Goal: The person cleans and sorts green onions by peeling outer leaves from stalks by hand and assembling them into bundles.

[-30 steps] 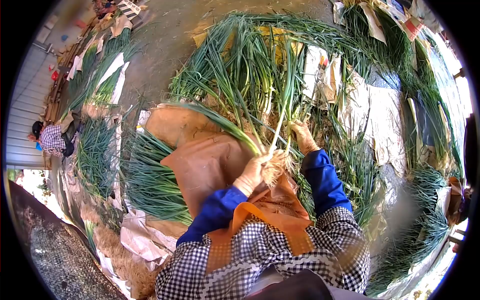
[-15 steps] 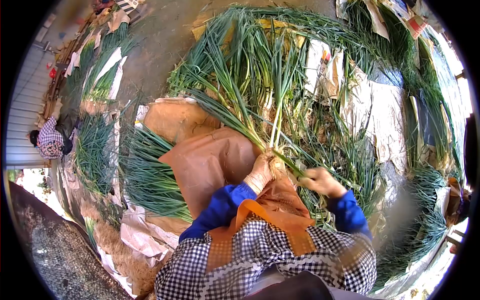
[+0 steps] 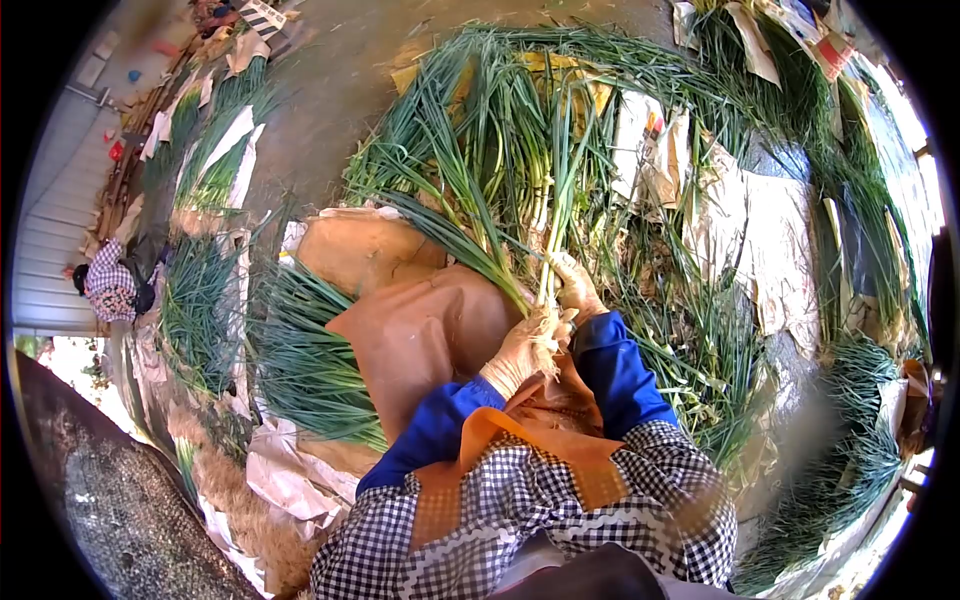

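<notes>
My left hand (image 3: 522, 352) is closed around the root end of a small bunch of green onions (image 3: 492, 250). Pale stringy roots (image 3: 546, 350) stick out at its fingers. Just above it, my right hand (image 3: 577, 284) has its fingers closed on the white stalks of the same bunch. The long green leaves fan up and away from me, over a heap of green onions (image 3: 500, 130) lying in front. A brown apron-like sheet (image 3: 430, 320) covers my lap beneath my hands.
A neat pile of green onions (image 3: 310, 350) lies at my left, beside a tan sack (image 3: 365, 245). Loose leaves and peelings (image 3: 690, 350) litter the ground at right, near pale sacking (image 3: 770, 250). Another person (image 3: 108, 283) in a checked top is at far left.
My right hand has moved left and up from beside the bunch onto its stalks. The green leaf it was pulling out to the right is no longer in its fingers.
</notes>
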A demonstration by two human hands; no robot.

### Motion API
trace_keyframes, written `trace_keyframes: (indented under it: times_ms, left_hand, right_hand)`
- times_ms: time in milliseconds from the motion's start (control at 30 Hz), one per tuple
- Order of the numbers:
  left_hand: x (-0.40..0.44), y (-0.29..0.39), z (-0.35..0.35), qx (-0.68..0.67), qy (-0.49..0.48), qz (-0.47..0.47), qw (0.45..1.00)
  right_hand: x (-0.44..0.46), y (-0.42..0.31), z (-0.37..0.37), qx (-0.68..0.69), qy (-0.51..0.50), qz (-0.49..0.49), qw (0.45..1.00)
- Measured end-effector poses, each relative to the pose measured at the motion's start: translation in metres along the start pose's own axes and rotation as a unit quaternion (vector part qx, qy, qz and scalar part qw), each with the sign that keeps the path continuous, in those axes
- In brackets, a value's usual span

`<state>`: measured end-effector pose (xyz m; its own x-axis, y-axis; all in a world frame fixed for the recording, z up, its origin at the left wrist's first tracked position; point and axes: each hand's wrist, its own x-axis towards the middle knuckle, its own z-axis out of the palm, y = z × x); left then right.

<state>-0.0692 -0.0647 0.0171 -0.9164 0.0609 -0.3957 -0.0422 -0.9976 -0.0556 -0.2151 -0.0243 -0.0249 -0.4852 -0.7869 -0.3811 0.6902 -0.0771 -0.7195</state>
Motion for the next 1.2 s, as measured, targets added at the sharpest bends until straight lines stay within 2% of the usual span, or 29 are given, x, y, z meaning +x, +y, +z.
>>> trace_keyframes:
  times_ms: [33, 67, 100, 167, 233, 300, 333, 367, 433, 467, 533, 567, 633, 667, 700, 767, 800, 833, 867, 900, 967, 1000, 1033, 1067, 1100, 1133, 1167, 1200]
  left_hand:
    - [-0.002, -0.002, 0.011, 0.066, 0.113, 0.015, 0.991]
    - [0.000, -0.007, 0.015, 0.108, 0.145, 0.072, 0.981]
    - [0.003, -0.004, 0.002, 0.108, 0.148, 0.067, 0.981]
    - [0.016, 0.003, -0.038, 0.008, -0.028, 0.002, 1.000]
    - [0.016, 0.006, -0.035, -0.024, -0.007, 0.014, 1.000]
    - [0.008, 0.004, -0.003, -0.005, 0.101, 0.051, 0.994]
    - [0.004, 0.003, 0.003, 0.004, 0.155, 0.068, 0.985]
    - [0.014, 0.001, -0.016, 0.019, -0.051, 0.050, 0.997]
    - [0.009, 0.006, -0.020, -0.075, -0.015, 0.025, 0.997]
    - [0.014, 0.004, -0.023, -0.079, -0.016, 0.021, 0.997]
    - [0.024, 0.005, -0.034, 0.007, -0.014, 0.085, 0.996]
    - [0.024, 0.003, -0.023, 0.008, -0.017, 0.087, 0.996]
    - [0.015, -0.004, 0.002, 0.098, 0.149, 0.123, 0.976]
    - [0.016, -0.007, 0.000, 0.121, 0.143, 0.143, 0.972]
    - [0.018, -0.003, -0.004, 0.211, 0.050, 0.160, 0.963]
    - [0.019, -0.006, -0.013, 0.218, 0.174, 0.160, 0.947]
    - [0.017, -0.007, -0.009, 0.214, 0.177, 0.160, 0.947]
    - [0.016, -0.006, -0.005, 0.212, 0.184, 0.170, 0.945]
    - [0.016, -0.005, 0.000, 0.210, 0.189, 0.181, 0.942]
    - [0.023, -0.003, -0.011, 0.202, 0.179, 0.179, 0.946]
    - [0.021, -0.007, -0.009, 0.250, 0.183, 0.160, 0.937]
    - [0.022, -0.010, -0.007, 0.247, 0.151, 0.153, 0.945]
    - [0.024, -0.011, -0.005, 0.244, 0.121, 0.149, 0.951]
    - [0.030, -0.009, -0.025, 0.265, 0.087, 0.127, 0.952]
    - [0.027, -0.010, -0.018, 0.317, 0.087, 0.122, 0.936]
    - [0.024, -0.009, -0.018, 0.309, 0.100, 0.088, 0.942]
    - [0.023, -0.004, -0.016, 0.302, 0.110, 0.056, 0.945]
    - [0.027, 0.002, -0.027, 0.256, 0.107, 0.042, 0.960]
  right_hand:
    - [0.009, 0.009, -0.001, -0.006, 0.003, -0.032, 0.999]
    - [0.015, 0.018, -0.004, -0.174, 0.093, -0.105, 0.975]
    - [0.015, 0.024, -0.003, -0.336, 0.182, -0.171, 0.908]
    - [0.017, 0.041, -0.013, -0.319, 0.152, -0.221, 0.909]
    - [-0.044, -0.009, 0.020, -0.427, 0.092, -0.113, 0.892]
    - [-0.098, -0.035, 0.020, -0.342, -0.152, -0.108, 0.921]
    - [-0.121, -0.053, 0.007, -0.348, -0.275, -0.018, 0.896]
    - [-0.135, -0.070, -0.010, -0.346, -0.390, 0.069, 0.851]
    - [-0.146, -0.086, -0.027, -0.391, -0.269, 0.105, 0.874]
    - [-0.137, -0.084, -0.027, -0.590, -0.133, 0.108, 0.789]
    - [-0.102, -0.048, -0.055, -0.583, -0.053, 0.018, 0.811]
    - [-0.096, -0.058, -0.024, -0.372, -0.012, 0.012, 0.928]
    - [-0.067, -0.041, -0.005, -0.283, -0.019, 0.003, 0.959]
    - [-0.068, -0.038, 0.006, -0.361, 0.002, -0.029, 0.932]
    - [-0.051, -0.043, 0.010, -0.560, -0.084, -0.008, 0.824]
    - [-0.063, -0.048, 0.006, -0.707, -0.067, -0.084, 0.699]
    - [-0.070, -0.044, -0.015, -0.731, -0.131, -0.337, 0.579]
    - [-0.083, -0.056, -0.013, -0.629, -0.114, -0.326, 0.697]
    - [-0.099, -0.072, -0.013, -0.528, -0.067, -0.221, 0.817]
    - [-0.111, -0.085, -0.016, -0.407, -0.017, -0.109, 0.907]
    - [-0.091, -0.090, -0.037, -0.394, 0.132, 0.009, 0.910]
    - [-0.077, -0.072, -0.045, -0.308, 0.163, 0.030, 0.937]
    - [-0.058, -0.041, -0.054, -0.245, 0.105, 0.007, 0.964]
    - [-0.043, -0.027, -0.047, -0.250, 0.027, -0.051, 0.967]
    - [-0.036, -0.022, -0.037, -0.284, -0.010, -0.052, 0.957]
    - [-0.031, -0.021, -0.022, -0.317, -0.048, -0.056, 0.945]
    - [-0.029, -0.028, -0.012, -0.386, -0.047, -0.013, 0.921]
    - [-0.030, -0.037, 0.001, -0.338, -0.065, -0.003, 0.939]
